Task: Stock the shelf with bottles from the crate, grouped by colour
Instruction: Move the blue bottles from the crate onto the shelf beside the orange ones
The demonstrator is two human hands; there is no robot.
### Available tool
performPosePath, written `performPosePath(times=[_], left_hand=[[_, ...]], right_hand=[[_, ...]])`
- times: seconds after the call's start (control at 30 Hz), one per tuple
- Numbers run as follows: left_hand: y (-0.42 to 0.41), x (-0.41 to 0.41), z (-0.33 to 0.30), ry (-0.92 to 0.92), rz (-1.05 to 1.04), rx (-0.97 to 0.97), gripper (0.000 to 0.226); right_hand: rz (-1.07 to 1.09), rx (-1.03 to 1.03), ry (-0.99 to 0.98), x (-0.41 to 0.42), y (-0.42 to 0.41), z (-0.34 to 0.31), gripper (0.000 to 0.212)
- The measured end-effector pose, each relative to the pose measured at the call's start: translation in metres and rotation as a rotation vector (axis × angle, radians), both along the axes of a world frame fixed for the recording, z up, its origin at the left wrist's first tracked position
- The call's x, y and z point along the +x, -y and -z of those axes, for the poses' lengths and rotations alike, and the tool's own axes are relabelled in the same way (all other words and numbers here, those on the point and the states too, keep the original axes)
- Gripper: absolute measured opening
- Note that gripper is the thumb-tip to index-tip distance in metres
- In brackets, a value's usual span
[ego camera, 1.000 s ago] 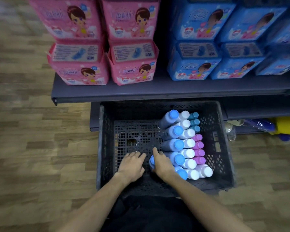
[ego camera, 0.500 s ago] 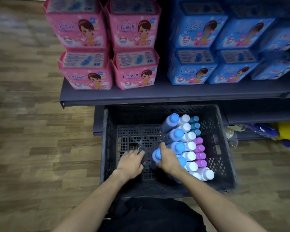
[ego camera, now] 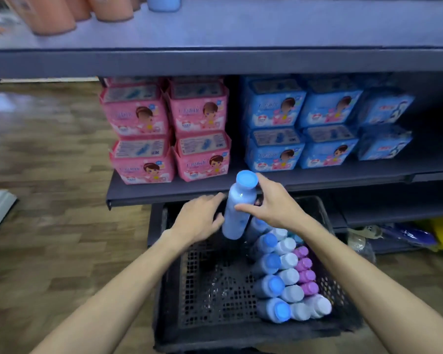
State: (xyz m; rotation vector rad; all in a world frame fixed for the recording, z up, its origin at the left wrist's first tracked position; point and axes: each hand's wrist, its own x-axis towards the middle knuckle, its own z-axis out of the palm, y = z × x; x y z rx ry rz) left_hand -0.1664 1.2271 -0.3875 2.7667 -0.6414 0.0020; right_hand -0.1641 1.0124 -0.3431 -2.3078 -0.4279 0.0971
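So the blue-capped bottle (ego camera: pixel 237 208) just left the crate (ego camera: pixel 169 277): right hand (ego camera: pixel 274 205) has a grip round it, left hand (ego camera: pixel 200 218) seemingly steadying it (blurry). Shelf (ego camera: pixel 215 29) next.

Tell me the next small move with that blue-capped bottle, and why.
Probably carry it up to the top shelf. The right hand grips the blue-capped bottle clear above the crate, the left hand touches it, and a blue item already stands up there.
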Motion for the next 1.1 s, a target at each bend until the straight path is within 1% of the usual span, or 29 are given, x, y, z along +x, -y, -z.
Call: performPosePath(times=[0.2,0.3,0.37,0.5,0.6,0.73,0.9,1.0,1.1], left_hand=[[0.001,0.022,-0.086,0.251,0.056,-0.041,0.045],[0.005,0.029,-0.128,0.365,0.057,-0.026,0.044],[0.008,0.035,-0.152,0.429,0.041,0.010,0.041],[0.008,0.040,-0.193,0.531,0.015,0.039,0.034],[0.007,0.036,-0.218,0.627,0.055,0.077,0.032],[0.010,0.029,-0.248,0.685,0.066,0.008,0.029],[0.010,0.033,-0.289,0.746,0.037,-0.056,0.026],[0.008,0.036,-0.312,0.773,0.021,-0.077,0.018],[0.004,0.041,-0.336,0.809,0.003,-0.072,0.016]], right_hand=[[0.039,0.000,0.286,0.024,0.000,-0.082,0.059],[0.074,0.005,0.411,0.029,-0.003,-0.119,0.054],[0.109,0.015,0.458,0.031,-0.005,-0.142,0.054],[0.096,0.015,0.511,0.031,-0.006,-0.173,0.062],[0.084,0.025,0.552,0.025,-0.004,-0.192,0.059],[0.071,0.069,0.582,0.020,-0.001,-0.230,0.054],[0.075,0.089,0.641,0.027,-0.006,-0.280,0.062],[0.092,0.106,0.664,0.032,-0.009,-0.307,0.055],[0.095,0.110,0.688,0.036,-0.014,-0.331,0.050]])
